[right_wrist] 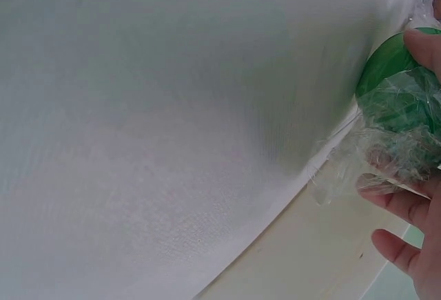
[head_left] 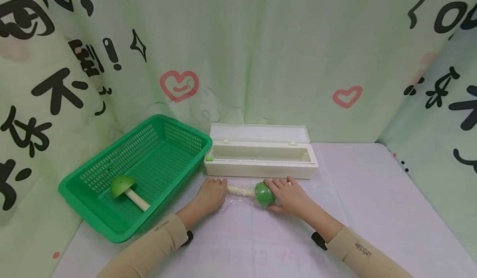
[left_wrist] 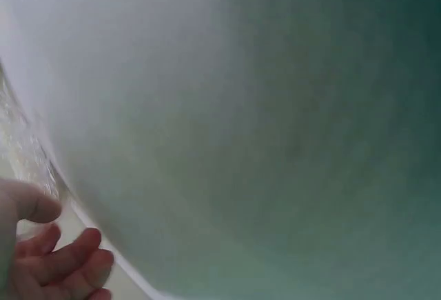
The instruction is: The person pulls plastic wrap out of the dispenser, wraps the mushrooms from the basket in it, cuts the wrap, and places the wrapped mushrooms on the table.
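A toy mushroom [head_left: 241,191] with a green cap and pale stem lies on its side, wrapped in clear plastic film [right_wrist: 403,134]. At the stem end is my left hand [head_left: 212,195], its fingers curled round that end. The left wrist view has the left hand [left_wrist: 52,258] beside the crinkled film [left_wrist: 27,152]. My right hand [head_left: 288,195] grips the green cap, thumb on the near side and fingers on the far side. In the right wrist view, loose film bunches between the right hand's [right_wrist: 413,196] thumb and fingers.
Just behind the hands stands a long white box [head_left: 261,170], its lid [head_left: 258,133] raised. A green basket [head_left: 175,203] at the left contains another green-capped toy mushroom [head_left: 123,184]. A pale cloth [head_left: 365,211] covers the table, with printed curtains [head_left: 290,62] around it.
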Demonstrator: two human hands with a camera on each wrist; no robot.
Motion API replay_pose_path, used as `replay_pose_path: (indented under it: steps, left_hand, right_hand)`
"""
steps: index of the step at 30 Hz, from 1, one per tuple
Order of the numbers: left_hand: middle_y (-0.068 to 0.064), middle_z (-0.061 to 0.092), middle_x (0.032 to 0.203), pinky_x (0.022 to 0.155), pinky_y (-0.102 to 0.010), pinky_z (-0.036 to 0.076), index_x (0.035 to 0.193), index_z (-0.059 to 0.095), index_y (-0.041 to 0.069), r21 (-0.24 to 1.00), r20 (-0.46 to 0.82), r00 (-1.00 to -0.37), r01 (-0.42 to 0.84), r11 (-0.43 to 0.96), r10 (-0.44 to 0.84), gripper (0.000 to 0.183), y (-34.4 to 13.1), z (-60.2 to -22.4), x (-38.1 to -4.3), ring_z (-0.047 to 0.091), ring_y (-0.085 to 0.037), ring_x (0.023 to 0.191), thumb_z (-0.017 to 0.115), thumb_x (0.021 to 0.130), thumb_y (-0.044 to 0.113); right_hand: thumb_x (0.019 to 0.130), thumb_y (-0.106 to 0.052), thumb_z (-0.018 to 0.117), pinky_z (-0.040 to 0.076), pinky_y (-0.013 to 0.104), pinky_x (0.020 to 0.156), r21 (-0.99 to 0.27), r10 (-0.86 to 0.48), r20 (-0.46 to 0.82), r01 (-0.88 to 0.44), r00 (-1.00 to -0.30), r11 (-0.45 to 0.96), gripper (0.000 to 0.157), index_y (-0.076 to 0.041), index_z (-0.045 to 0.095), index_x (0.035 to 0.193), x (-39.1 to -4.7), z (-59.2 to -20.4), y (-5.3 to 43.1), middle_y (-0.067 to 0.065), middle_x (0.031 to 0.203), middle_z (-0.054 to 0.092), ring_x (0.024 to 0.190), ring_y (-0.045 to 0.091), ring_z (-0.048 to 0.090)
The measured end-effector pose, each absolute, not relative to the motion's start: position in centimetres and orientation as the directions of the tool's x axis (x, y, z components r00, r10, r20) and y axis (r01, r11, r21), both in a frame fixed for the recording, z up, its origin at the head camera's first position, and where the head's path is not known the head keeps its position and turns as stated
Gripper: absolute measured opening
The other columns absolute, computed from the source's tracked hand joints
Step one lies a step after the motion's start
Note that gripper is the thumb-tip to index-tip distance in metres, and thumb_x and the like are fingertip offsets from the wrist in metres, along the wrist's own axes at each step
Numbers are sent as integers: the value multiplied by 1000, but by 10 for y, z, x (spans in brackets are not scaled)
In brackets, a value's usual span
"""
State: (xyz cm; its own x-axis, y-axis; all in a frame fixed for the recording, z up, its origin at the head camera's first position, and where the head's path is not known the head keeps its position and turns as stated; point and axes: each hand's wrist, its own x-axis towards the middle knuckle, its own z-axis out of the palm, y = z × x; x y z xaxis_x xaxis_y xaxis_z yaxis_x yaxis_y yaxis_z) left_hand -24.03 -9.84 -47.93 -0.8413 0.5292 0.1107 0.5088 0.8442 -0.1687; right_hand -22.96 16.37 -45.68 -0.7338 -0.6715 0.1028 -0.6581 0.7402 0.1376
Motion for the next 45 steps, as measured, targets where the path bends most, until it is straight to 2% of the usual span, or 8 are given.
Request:
replay_pose_path:
  steps: [6, 11, 17, 25, 31, 36, 40, 45]
  left_hand:
    - [-6, 56, 75, 67, -35, 43, 97, 47, 5, -17, 119, -808, 580, 815, 577, 23, -94, -478, -238, 59, -23, 74, 57, 84, 22]
    - [-5, 54, 91, 79, -37, 38, 112, 47, 9, -152, 66, -781, 607, 780, 621, 51, -94, -481, -234, 53, -21, 88, 52, 85, 51]
    - [0, 48, 76, 66, -28, 36, 94, 45, 15, -394, 205, -682, 598, 698, 701, 13, -94, -485, -236, 48, -15, 70, 54, 88, 22]
    - [2, 56, 85, 75, -27, 41, 92, 57, 15, -511, 220, -523, 658, 553, 824, 7, -90, -480, -243, 54, -13, 79, 58, 85, 14]
    - [0, 51, 100, 80, -28, 43, 105, 50, 14, -405, 48, -514, 774, 487, 856, 14, -87, -478, -247, 50, -14, 92, 49, 92, 13]
    - [-8, 46, 127, 99, -37, 36, 124, 42, 10, -123, -68, -584, 810, 574, 809, 28, -83, -480, -254, 44, -22, 119, 37, 97, 16]
    - [-8, 40, 133, 103, -40, 29, 127, 38, 10, 31, -53, -618, 784, 620, 784, 37, -78, -486, -259, 36, -23, 126, 40, 93, 24]
    - [-7, 37, 135, 99, -39, 29, 133, 32, 8, 19, 23, -645, 764, 644, 764, 55, -64, -496, -262, 34, -22, 124, 39, 93, 46]
  right_hand:
    - [72, -51, 69, 38, 47, 88, 132, -666, 93, -653, -741, 745, 77, -4, 43, 128, -231, -458, 164, 10, 111, 55, 103, 28, 52]
    - [72, -51, 69, 38, 47, 87, 130, -667, 99, -655, -738, 744, 76, -4, 43, 127, -231, -459, 165, 10, 110, 55, 102, 27, 53]
    - [72, -50, 69, 38, 47, 87, 128, -670, 99, -658, -736, 742, 76, -4, 43, 127, -231, -458, 165, 10, 111, 55, 101, 27, 53]
    - [72, -52, 68, 39, 45, 86, 158, -680, 93, -664, -727, 731, 77, -4, 43, 128, -232, -459, 166, 9, 110, 56, 102, 26, 53]
    - [73, -51, 68, 39, 46, 86, 141, -690, 83, -677, -719, 722, 77, -5, 43, 129, -232, -458, 166, 9, 113, 55, 103, 27, 53]
    - [73, -51, 68, 39, 46, 87, 135, -694, 77, -683, -715, 718, 77, -5, 42, 130, -233, -458, 166, 9, 114, 55, 105, 27, 52]
    - [74, -51, 68, 38, 46, 87, 127, -690, 71, -680, -720, 722, 77, -5, 43, 130, -232, -458, 167, 9, 114, 55, 105, 27, 52]
    - [74, -50, 68, 38, 46, 88, 120, -693, 73, -684, -717, 720, 76, -4, 43, 130, -232, -457, 166, 9, 114, 55, 105, 27, 52]
